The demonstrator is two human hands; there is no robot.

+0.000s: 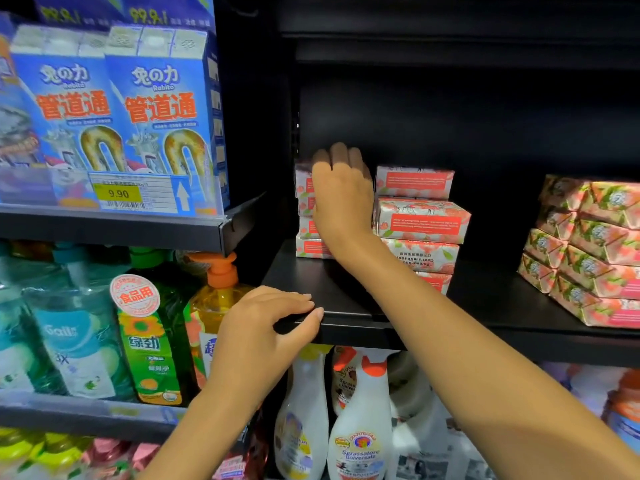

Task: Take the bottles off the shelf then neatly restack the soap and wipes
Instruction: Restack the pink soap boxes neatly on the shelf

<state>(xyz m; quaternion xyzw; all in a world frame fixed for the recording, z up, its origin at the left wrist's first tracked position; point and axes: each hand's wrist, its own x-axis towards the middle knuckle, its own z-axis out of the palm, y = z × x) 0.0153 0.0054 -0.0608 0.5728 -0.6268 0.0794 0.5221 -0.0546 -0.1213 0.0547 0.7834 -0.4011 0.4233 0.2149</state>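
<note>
On the dark shelf [491,306] stand three piles of pink flowered packs. My right hand [343,199] reaches to the left pile of soap boxes [306,216], its fingers curled over the top box and hiding most of the pile. A second, uneven soap pile [420,223] stands just right of it. Further right is a slanted stack of wrapped packs [588,258]. My left hand [263,327] holds the shelf's front edge, fingers on top and thumb below. No bottles stand on this shelf.
White spray bottles [360,427] fill the shelf below. To the left are a green bottle [152,341], an orange pump bottle [218,296] and teal bottles [69,341]. Blue drain-cleaner boxes [114,109] stand upper left.
</note>
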